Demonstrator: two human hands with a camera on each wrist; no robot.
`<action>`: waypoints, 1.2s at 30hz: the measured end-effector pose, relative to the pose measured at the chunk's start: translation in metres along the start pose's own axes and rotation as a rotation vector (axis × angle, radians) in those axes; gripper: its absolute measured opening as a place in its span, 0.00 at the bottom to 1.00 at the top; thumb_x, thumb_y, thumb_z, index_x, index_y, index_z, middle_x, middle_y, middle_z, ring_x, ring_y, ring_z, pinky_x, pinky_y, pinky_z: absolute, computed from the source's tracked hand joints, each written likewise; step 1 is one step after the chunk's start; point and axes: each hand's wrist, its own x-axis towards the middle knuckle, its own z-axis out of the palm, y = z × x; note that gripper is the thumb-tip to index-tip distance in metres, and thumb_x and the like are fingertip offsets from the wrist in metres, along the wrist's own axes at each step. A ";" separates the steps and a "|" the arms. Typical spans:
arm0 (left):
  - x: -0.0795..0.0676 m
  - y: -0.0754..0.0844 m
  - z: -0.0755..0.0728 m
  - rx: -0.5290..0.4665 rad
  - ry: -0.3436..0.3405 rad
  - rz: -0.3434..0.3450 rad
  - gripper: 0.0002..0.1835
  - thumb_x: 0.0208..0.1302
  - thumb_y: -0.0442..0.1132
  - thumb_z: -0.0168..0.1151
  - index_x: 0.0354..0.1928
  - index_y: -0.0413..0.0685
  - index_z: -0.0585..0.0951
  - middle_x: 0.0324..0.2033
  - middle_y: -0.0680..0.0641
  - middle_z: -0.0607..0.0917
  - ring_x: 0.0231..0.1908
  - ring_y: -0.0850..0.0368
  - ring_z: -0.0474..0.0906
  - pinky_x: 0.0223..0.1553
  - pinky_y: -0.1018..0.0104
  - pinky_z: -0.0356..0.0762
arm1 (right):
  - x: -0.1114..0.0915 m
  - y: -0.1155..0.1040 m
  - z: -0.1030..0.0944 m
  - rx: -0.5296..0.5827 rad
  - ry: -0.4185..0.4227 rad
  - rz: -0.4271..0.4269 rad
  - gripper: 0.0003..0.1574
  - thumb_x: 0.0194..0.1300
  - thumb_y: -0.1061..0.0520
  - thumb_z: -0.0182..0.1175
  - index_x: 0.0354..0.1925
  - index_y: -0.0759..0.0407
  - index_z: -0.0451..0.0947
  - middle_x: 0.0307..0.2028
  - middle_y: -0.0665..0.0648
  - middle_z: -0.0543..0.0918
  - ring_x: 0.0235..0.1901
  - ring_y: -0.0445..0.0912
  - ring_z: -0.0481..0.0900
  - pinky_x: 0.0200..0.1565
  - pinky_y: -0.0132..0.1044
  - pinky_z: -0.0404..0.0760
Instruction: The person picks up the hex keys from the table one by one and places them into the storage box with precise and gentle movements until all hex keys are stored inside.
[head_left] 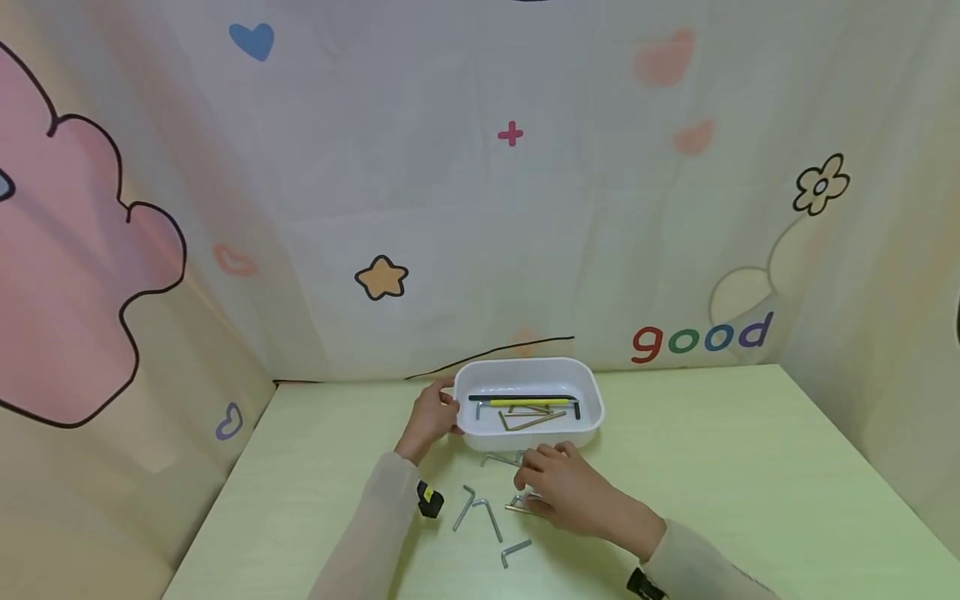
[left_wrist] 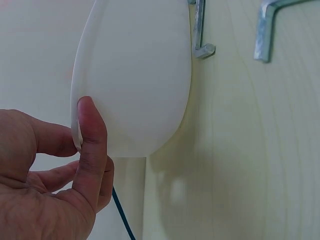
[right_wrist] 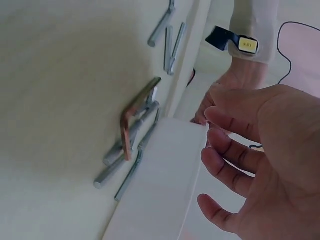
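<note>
A white plastic box (head_left: 517,440) stands at the back of the table. My left hand (head_left: 431,421) grips its left end, thumb (left_wrist: 92,130) against the outer wall and fingers over the rim. Inside lie a long black hex key (head_left: 577,410), a yellow-sleeved piece (head_left: 528,402) and several brass-coloured hex keys (head_left: 536,422). In front of the box my right hand (head_left: 573,496) hovers with loosely bent, spread fingers, and the right wrist view shows nothing between them. Below it is a small pile of silver hex keys with a copper-coloured hex key (right_wrist: 125,134) on top.
Separate silver hex keys lie left of the pile, among them one hex key (head_left: 493,521) with another (head_left: 465,510) beside it. A further hex key (head_left: 516,550) lies nearer the front. Behind the light green table (head_left: 712,467) hangs a printed curtain (head_left: 450,167).
</note>
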 end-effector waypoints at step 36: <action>-0.003 0.004 -0.001 0.002 -0.005 -0.001 0.26 0.65 0.27 0.53 0.66 0.37 0.69 0.36 0.43 0.74 0.24 0.55 0.76 0.25 0.64 0.86 | -0.010 -0.017 0.032 -0.020 -0.099 -0.128 0.07 0.60 0.53 0.67 0.30 0.41 0.78 0.34 0.41 0.75 0.38 0.37 0.71 0.43 0.35 0.70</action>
